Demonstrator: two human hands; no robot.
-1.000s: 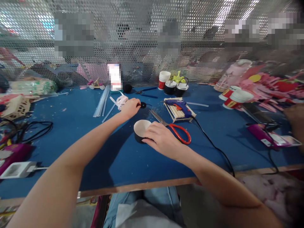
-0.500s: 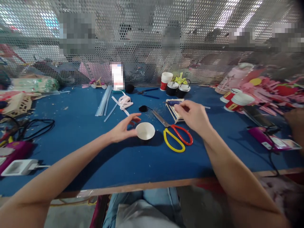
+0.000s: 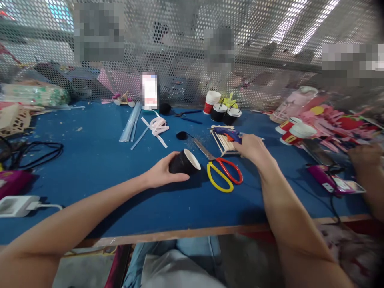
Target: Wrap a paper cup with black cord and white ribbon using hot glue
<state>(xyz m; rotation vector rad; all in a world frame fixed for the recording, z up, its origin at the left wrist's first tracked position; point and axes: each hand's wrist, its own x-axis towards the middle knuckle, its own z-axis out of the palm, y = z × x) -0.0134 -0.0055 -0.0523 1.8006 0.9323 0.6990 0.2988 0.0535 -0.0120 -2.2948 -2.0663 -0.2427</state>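
Observation:
A black-wrapped paper cup (image 3: 181, 163) with a white inside is tilted in my left hand (image 3: 162, 171), its mouth turned to the right. Fingers and thumb are wrapped around its sides. My right hand (image 3: 251, 147) is closed around the rear of a blue glue gun (image 3: 225, 132) with an orange trigger. The glue gun's nozzle points left over a small rack of wooden sticks (image 3: 225, 143). Scissors (image 3: 216, 165) with one red and one yellow handle lie between my hands, blades towards a round black piece (image 3: 181, 135).
Pale ribbon (image 3: 158, 126) and clear glue sticks (image 3: 131, 124) lie left of centre. Black-wrapped cups with handles (image 3: 232, 116) and pliers (image 3: 190, 117) stand or lie at the back. Purple power strips (image 3: 324, 178) sit at both sides. Another person's hand (image 3: 364, 156) is at far right.
My left hand has taken hold of the cup, lifting and tipping it to the right. My right hand has shifted back to the glue gun's rear and now grips it.

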